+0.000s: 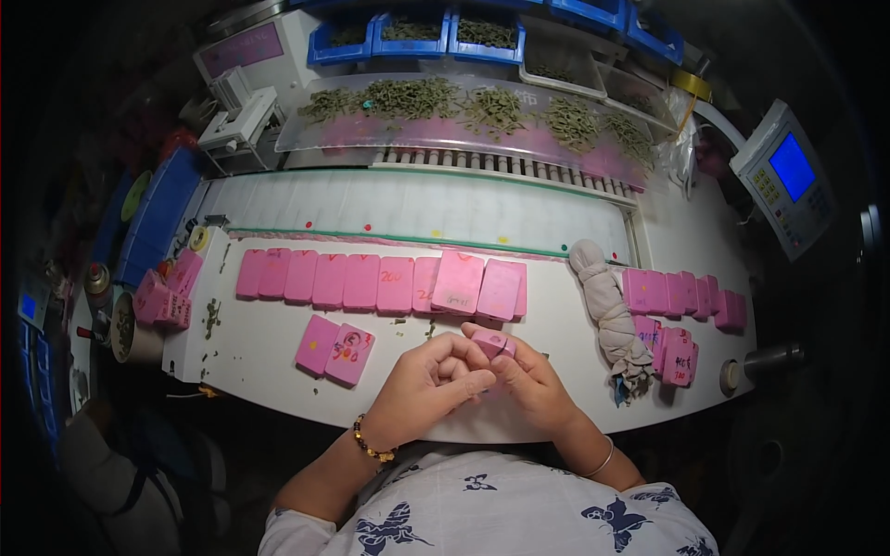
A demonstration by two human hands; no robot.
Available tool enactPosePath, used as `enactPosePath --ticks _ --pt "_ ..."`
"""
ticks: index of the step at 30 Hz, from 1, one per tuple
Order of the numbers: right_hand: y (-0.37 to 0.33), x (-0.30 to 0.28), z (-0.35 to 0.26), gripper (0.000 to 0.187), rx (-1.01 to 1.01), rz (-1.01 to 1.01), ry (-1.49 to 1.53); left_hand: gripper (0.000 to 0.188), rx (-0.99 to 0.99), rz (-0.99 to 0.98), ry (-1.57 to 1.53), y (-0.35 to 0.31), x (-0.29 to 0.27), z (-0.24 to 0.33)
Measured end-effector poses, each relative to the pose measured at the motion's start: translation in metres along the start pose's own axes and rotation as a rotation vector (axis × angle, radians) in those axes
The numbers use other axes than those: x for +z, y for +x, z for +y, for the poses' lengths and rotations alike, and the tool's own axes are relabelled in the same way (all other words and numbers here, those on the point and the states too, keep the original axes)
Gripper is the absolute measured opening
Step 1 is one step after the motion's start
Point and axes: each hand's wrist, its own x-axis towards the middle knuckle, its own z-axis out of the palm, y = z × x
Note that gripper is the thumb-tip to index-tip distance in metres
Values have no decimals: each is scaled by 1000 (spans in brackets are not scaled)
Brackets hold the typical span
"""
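Observation:
Close in front of my body, my right hand (533,385) is closed around a small pink rubber mould (492,343), thumb across its near side. My left hand (431,385) comes up against the mould's left side with fingers curled and thumb bent inward. Whatever the left fingertips pinch is hidden. Behind my hands runs a row of flat pink moulds (331,280), some with red markings; at its right end a few moulds overlap, including a larger one (459,281). Left of my hands lie two more moulds (349,355) side by side.
A rolled grey cloth (607,315) lies right of my hands, with more pink moulds (680,357) beyond it. Across the back, a clear tray (306,135) bears heaps of small green pieces below blue bins (342,53). A control panel (790,176) with a blue screen stands far right.

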Motion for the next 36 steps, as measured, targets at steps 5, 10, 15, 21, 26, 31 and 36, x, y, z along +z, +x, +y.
enactPosePath --ticks 5,10,15,21,26,31,36 --pt "-1 1 -9 42 10 9 -1 10 103 52 106 0 -2 -6" --pt "-4 -2 -14 41 4 -65 7 22 124 -150 250 1 0 7" --pt "-7 -10 -15 44 18 -127 -105 30 -3 -311 -577 7 -12 -7" --pt "3 -10 -19 53 13 72 627 39 230 205 -522 11 -16 -4" --pt "7 -5 -14 56 26 122 550 79 479 345 386 12 -2 -20" --pt "-1 -6 -11 51 31 97 201 83 518 315 797 12 5 -15" --pt "-1 3 -14 54 -79 105 -26 73 578 176 848 14 -1 -21"
